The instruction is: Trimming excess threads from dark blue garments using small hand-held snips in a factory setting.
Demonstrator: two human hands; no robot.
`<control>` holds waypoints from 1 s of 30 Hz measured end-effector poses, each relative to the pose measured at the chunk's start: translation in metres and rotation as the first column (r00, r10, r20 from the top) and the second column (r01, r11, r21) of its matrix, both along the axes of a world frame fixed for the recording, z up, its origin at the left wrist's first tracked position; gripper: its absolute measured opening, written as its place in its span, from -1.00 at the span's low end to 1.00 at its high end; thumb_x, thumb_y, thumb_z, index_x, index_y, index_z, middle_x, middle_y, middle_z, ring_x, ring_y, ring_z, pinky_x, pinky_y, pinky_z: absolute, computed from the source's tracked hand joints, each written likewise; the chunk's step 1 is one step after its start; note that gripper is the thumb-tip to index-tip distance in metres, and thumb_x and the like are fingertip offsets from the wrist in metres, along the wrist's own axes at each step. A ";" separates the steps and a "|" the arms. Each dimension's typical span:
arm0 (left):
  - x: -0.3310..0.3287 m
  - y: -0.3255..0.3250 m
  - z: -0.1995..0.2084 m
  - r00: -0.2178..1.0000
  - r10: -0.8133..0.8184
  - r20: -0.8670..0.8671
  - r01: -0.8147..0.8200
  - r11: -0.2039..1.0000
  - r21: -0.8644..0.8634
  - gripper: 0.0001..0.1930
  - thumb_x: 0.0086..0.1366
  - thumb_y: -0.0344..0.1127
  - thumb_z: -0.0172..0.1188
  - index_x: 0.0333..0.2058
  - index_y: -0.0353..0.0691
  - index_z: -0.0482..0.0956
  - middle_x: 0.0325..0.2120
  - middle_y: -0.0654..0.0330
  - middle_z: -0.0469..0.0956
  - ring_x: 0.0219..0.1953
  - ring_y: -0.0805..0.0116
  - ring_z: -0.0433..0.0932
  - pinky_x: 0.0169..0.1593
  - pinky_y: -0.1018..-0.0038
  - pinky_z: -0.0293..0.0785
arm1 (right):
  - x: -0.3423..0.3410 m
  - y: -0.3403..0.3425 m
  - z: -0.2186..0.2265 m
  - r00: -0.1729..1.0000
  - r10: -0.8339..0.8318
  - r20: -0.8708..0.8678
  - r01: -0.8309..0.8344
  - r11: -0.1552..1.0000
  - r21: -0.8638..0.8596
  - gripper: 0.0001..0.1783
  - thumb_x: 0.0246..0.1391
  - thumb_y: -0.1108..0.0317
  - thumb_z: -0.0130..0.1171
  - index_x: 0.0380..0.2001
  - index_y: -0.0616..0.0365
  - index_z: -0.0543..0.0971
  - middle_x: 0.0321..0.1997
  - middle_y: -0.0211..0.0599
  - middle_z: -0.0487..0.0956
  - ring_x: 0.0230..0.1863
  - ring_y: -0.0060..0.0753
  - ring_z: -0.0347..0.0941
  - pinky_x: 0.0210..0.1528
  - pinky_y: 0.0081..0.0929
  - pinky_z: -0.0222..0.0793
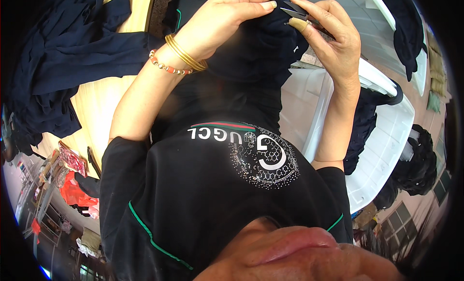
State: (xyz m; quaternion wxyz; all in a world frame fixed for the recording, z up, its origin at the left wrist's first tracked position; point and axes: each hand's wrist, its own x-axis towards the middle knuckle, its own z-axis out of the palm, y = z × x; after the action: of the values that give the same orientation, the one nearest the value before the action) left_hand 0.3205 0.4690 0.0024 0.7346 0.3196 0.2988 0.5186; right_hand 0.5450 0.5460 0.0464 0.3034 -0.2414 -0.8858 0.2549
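Observation:
Dark navy cloth [251, 53] hangs over my lap, and its upper edge is up between my hands. My left hand [224, 20] pinches that cloth between thumb and fingers at the top of the view. Gold bangles and a beaded bracelet circle the left wrist. In my right hand [333, 34] is a small pair of thread snips [296, 13], its pointed blades turned toward the left fingertips and close to the cloth. A tan cover sits on the right thumb tip. The palm hides the rear of the snips.
On the left, a pale wooden table [99, 104] bears a heap of dark garments [87, 58]. White plastic bins [382, 170] stand on the right, with dark cloth [362, 131] in one. Black bundles [418, 160] lie beyond. Red cloth [77, 191] shows at lower left.

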 end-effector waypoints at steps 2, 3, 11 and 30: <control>0.001 0.000 0.001 1.000 0.005 -0.002 -0.005 1.000 0.005 -0.73 0.51 -0.41 0.08 0.05 -0.41 0.60 -0.06 0.25 0.66 -0.06 0.57 0.57 0.11 0.63 0.43 | 0.000 0.000 -0.001 1.000 0.001 0.008 -0.001 1.000 -0.006 -0.56 0.01 0.47 0.47 0.03 0.06 0.74 -0.35 -0.49 0.50 -0.38 -0.65 0.38 -0.38 -0.66 0.27; 0.001 0.000 0.001 1.000 0.009 -0.006 -0.009 1.000 0.010 -0.74 0.51 -0.40 0.08 0.05 -0.41 0.60 -0.06 0.25 0.66 -0.06 0.57 0.57 0.11 0.63 0.43 | 0.000 0.000 -0.001 1.000 0.003 0.014 -0.003 1.000 0.005 -0.56 0.01 0.47 0.47 0.03 0.06 0.74 -0.35 -0.49 0.50 -0.38 -0.65 0.38 -0.38 -0.66 0.27; 0.001 0.000 -0.003 1.000 0.012 0.014 -0.012 1.000 0.007 -0.75 0.50 -0.40 0.09 0.02 -0.41 0.61 -0.10 0.26 0.67 -0.09 0.57 0.57 0.08 0.63 0.45 | 0.004 0.002 0.000 0.998 0.005 0.070 -0.006 1.000 0.007 -0.62 0.06 0.49 0.43 -0.01 0.14 0.74 -0.34 -0.47 0.51 -0.37 -0.67 0.38 -0.39 -0.67 0.26; -0.012 0.005 0.004 0.983 0.020 -0.183 -0.019 1.000 0.008 -0.87 0.42 -0.46 0.24 -0.12 -0.34 0.67 -0.23 0.37 0.64 -0.17 0.61 0.55 0.00 0.66 0.44 | 0.049 0.036 -0.037 0.841 -0.412 -0.351 0.184 0.827 -0.531 -0.74 0.27 0.41 0.33 -0.01 0.22 0.68 -0.23 -0.47 0.64 -0.24 -0.73 0.48 -0.21 -0.78 0.36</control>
State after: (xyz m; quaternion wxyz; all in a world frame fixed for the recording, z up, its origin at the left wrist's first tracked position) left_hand 0.3082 0.4739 0.0068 0.6981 0.3653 0.3663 0.4951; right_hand 0.5936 0.5822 0.0099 0.4682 -0.3818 -0.6496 0.4616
